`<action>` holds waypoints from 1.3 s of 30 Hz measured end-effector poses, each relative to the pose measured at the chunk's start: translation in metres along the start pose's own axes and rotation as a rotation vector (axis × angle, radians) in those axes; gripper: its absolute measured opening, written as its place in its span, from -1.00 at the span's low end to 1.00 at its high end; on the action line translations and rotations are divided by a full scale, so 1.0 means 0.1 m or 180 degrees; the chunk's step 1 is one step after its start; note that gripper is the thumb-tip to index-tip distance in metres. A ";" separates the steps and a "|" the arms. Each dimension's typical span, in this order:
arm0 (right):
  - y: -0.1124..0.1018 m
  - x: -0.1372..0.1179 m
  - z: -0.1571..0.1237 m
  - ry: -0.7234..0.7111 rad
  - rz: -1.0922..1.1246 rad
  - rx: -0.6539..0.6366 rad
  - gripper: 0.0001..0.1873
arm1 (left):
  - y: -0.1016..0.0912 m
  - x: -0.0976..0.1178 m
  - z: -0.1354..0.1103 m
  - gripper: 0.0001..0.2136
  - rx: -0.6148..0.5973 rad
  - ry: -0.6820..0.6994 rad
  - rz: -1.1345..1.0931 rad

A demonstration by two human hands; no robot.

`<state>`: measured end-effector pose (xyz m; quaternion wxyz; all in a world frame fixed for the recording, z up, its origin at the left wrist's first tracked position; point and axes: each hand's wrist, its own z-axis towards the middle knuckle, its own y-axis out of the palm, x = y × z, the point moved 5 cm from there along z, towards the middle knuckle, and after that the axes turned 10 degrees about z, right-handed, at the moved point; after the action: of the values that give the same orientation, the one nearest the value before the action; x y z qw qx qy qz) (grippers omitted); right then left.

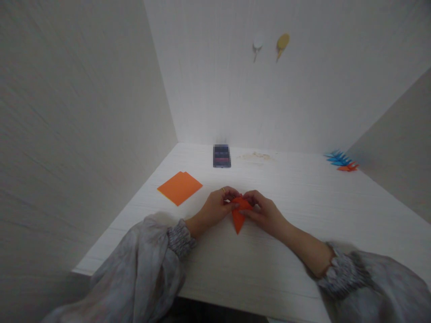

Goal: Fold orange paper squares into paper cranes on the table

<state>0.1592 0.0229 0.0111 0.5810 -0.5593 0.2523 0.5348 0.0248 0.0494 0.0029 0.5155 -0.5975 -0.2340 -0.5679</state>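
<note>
Between my two hands is a folded piece of orange-red paper (238, 220), kite-shaped, its narrow point toward me. My left hand (218, 206), with a ring on one finger, pinches its upper left side. On the opposite edge, my right hand (266, 210) has thumb and fingers closed on the paper. The fingers hide part of the upper folds. To the left of my left hand lies a stack of square orange sheets (180, 188).
A dark, blurred-out rectangular object (222, 156) lies near the back wall. Several folded blue paper figures (338, 158) and an orange one (348, 167) sit at the back right corner. White (257, 45) and yellow (283, 42) hooks are on the wall. Panels enclose the white table (296, 193).
</note>
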 end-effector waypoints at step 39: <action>-0.01 0.01 0.04 -0.0427 0.0287 -0.0043 -0.85 | 0.06 0.04 -0.04 -0.60 -0.0274 0.0279 -0.0274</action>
<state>0.1592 0.0267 0.0110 0.5682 -0.5142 0.2341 0.5983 0.0293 0.0422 0.0041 0.4742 -0.5830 -0.2121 -0.6247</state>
